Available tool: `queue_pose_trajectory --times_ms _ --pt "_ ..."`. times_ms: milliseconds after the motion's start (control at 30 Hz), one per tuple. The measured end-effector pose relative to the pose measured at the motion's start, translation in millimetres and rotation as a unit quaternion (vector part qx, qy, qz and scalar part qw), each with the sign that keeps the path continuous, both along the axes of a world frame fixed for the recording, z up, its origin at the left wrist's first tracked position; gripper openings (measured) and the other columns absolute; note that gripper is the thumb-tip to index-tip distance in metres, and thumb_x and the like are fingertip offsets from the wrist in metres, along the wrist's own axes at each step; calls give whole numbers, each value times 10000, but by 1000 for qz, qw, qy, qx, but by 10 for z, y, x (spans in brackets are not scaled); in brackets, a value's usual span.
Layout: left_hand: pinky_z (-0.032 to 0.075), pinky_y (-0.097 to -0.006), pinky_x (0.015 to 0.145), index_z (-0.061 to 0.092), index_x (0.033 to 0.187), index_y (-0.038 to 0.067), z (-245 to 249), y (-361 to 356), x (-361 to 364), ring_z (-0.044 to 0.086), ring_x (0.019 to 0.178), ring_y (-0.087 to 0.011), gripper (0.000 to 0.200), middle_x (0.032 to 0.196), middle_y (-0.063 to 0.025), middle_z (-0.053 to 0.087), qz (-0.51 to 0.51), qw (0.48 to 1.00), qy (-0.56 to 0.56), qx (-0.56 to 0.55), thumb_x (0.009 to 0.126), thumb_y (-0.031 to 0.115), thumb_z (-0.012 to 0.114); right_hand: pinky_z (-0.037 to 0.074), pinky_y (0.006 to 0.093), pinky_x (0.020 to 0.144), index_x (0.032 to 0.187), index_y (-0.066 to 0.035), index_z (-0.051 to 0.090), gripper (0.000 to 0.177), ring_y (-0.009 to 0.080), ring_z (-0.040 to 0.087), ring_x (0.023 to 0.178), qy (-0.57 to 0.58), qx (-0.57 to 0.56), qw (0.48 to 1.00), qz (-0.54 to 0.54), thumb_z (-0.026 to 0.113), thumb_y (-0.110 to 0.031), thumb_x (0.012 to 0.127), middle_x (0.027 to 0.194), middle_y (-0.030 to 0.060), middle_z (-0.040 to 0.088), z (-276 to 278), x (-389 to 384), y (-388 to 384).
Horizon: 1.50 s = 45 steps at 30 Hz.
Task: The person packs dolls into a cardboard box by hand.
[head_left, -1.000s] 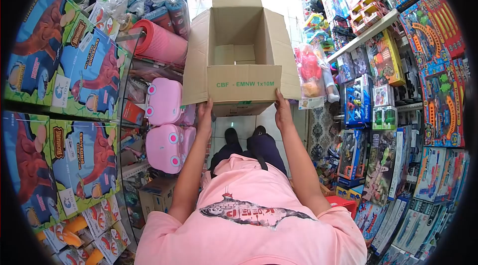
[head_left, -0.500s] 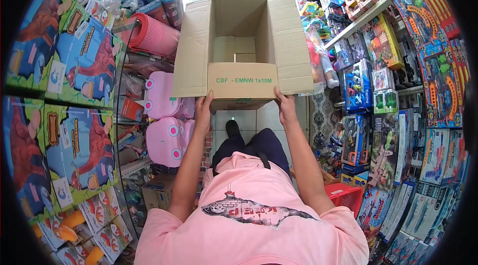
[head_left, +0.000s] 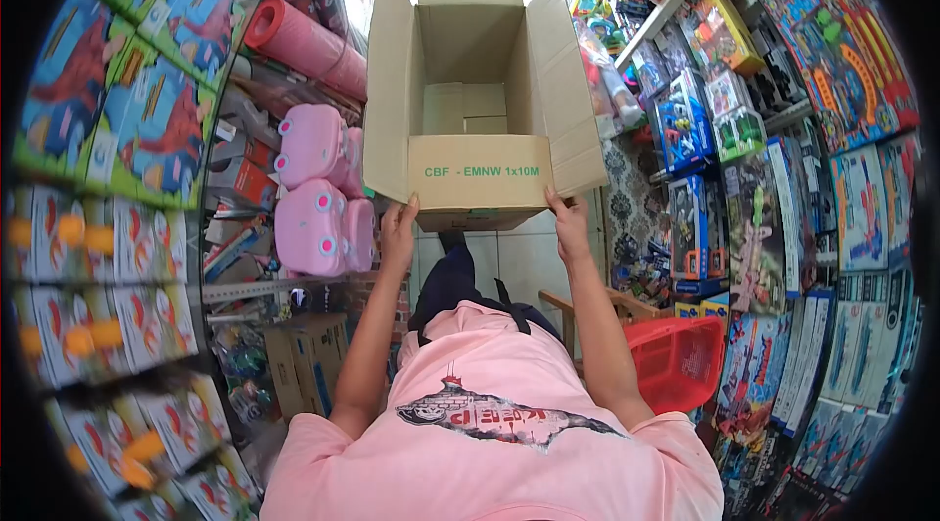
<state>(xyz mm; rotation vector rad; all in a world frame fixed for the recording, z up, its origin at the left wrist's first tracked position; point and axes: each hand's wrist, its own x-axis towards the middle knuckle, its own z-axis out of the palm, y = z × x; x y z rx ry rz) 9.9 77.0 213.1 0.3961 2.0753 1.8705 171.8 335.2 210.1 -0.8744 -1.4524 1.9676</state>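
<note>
An open cardboard box (head_left: 480,190) is held out in front of me at about waist height or above, its flaps spread and its near flap lettered in green. No contents show in the part of its inside that I see. My left hand (head_left: 398,231) grips the near left corner, thumb up on the front and the other fingers mostly hidden beneath. At the near right corner my right hand (head_left: 569,225) holds the box the same way.
Toy boxes line the shelves on the left (head_left: 162,119) and right (head_left: 764,227). Pink cases (head_left: 311,230) and a rolled pink mat (head_left: 311,46) sit to the left. A red basket (head_left: 676,364) and a wooden stool (head_left: 627,303) stand to the right. Tiled floor (head_left: 524,261) shows below.
I have moved forward along the aisle, box in both hands; the shelves on both sides have slid back past me. The side flaps now stand more upright. My grip looks the same.
</note>
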Motion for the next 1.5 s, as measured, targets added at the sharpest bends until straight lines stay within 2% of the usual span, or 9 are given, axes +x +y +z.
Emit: queue_pose_trajectory --times_ms 100,133,233,267,467,600,900,1167,1500 --pt "426 -301 919 600 1263 14 35 -176 454 590 1009 -194 352 1101 -119 673 11 997 66 -24 995 231 527 418 294 929 1129 23 648 330 139 585 1004 -10 12 1000 10 690 -235 927 1083 63 672 45 499 -154" --pt "388 -312 1026 512 1400 58 366 -157 725 562 1223 -243 429 1335 -168 594 28 994 106 1 977 126 493 417 293 923 1107 11 655 299 133 581 991 -1 17 1000 21 679 -233 935 1066 52 672 81 667 -223" --pt "316 -316 1113 422 1471 95 515 -415 1152 424 1381 -251 528 1478 -167 456 -24 980 193 -33 948 32 461 404 292 953 1139 4 653 288 135 569 1042 6 20 998 56 660 -206 941 1115 56 659 181 1177 -437" --pt "286 -296 1127 425 1462 45 543 -493 1304 388 1397 -198 505 1517 -89 430 -29 983 178 -38 958 44 426 392 291 988 1192 9 644 316 142 561 1107 2 21 997 75 653 -181 939 1182 71 647 223 1304 -494" --pt "273 -303 1139 489 1412 23 684 -981 2098 401 1391 -213 466 1472 -126 478 1 990 142 -12 950 20 432 274 333 1136 1399 -3 500 512 209 392 1378 61 78 988 119 625 -87 910 1479 120 453 629 1904 -963" --pt "268 -306 1142 488 1410 15 777 -1314 2432 395 1393 -212 470 1470 -144 475 8 992 123 -1 943 14 439 307 337 1114 1352 -10 560 429 204 442 1331 48 156 975 148 600 -116 938 1445 107 490 703 2257 -1269" --pt "308 -326 1124 547 1366 25 877 -2144 3247 393 1401 -245 513 1517 -170 400 1 991 134 4 871 -24 420 329 333 1107 1228 -1 620 314 217 465 1311 42 30 996 80 614 -117 936 1438 143 491 739 2896 -2157" --pt "383 -335 1052 642 1194 -1 1002 -2925 4321 487 1330 -257 314 1485 -206 432 63 990 126 8 982 206 538 303 349 1139 1118 15 596 272 252 434 1347 112 28 993 35 594 38 848 1450 170 471 847 3729 -3188" --pt "369 -412 1066 632 1046 -5 1104 -3730 5499 487 1313 -363 183 1454 -234 464 132 972 194 -8 888 74 583 333 359 1118 1115 -15 575 281 249 452 1323 111 13 994 9 610 32 840 1455 174 465 918 4886 -4207"
